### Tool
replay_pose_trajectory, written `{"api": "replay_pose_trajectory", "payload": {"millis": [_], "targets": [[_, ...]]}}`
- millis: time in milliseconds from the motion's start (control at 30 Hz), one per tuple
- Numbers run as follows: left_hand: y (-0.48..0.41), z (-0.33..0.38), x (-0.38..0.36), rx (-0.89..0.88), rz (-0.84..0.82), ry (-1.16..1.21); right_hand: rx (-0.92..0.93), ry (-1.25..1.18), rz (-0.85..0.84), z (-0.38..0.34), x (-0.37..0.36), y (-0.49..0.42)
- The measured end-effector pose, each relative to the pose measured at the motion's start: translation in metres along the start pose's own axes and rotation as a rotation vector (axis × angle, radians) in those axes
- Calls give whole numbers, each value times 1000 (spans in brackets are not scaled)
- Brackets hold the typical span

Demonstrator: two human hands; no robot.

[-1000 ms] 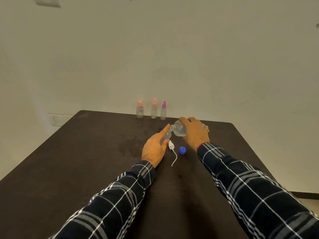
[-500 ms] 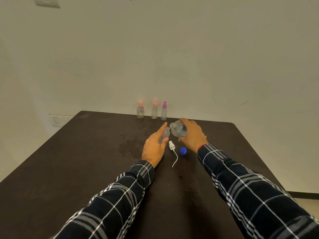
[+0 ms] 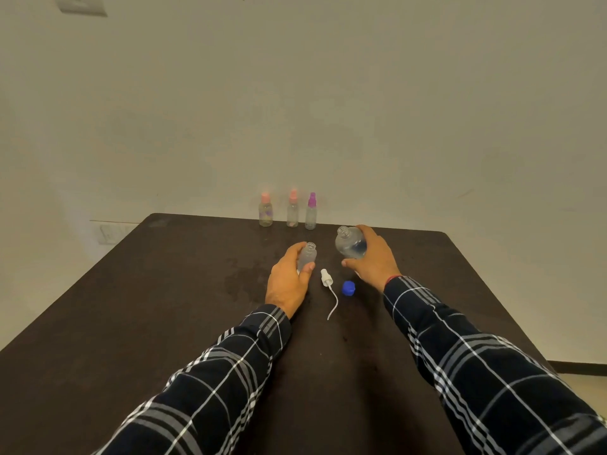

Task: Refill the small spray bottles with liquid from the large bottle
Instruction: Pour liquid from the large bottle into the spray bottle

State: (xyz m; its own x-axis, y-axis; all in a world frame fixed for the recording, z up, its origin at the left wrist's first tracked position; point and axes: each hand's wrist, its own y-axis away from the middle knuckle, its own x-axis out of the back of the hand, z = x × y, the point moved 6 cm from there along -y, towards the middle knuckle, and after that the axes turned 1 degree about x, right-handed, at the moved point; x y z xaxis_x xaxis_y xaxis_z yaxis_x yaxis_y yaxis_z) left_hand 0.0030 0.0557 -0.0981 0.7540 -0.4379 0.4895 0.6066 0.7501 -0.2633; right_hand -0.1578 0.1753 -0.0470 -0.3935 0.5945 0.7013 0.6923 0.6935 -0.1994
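The left hand (image 3: 289,280) curls round the open small bottle (image 3: 307,256) on the table (image 3: 164,290) to steady it, while the right hand (image 3: 374,257) wraps the uncapped large bottle (image 3: 349,244) just beside, mouth upward, seemingly not pouring, with the spray top (image 3: 326,278) and blue cap (image 3: 348,288) set aside nearby.

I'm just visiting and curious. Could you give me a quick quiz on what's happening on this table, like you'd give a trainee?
1. True or false: the right hand holds the large bottle with its cap off.
2. How many capped spray bottles stand at the far edge of the table? A two, B three, C five.
3. Fill in: the small open bottle is gripped by the ____ hand.
Key: 1 true; 2 B; 3 left hand.
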Motion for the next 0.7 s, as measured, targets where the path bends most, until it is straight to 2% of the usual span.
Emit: {"api": "replay_pose_trajectory", "payload": {"millis": [233,533,700], "targets": [[-1,-5,-1,23,22,27,-8,-100,31,5,5,-3],[-4,-8,-3,71,-13,4,-148,-404,80,25,8,-1],[-2,-10,-3,63,-10,-7,-193,-434,85,35,11,-2]]}}
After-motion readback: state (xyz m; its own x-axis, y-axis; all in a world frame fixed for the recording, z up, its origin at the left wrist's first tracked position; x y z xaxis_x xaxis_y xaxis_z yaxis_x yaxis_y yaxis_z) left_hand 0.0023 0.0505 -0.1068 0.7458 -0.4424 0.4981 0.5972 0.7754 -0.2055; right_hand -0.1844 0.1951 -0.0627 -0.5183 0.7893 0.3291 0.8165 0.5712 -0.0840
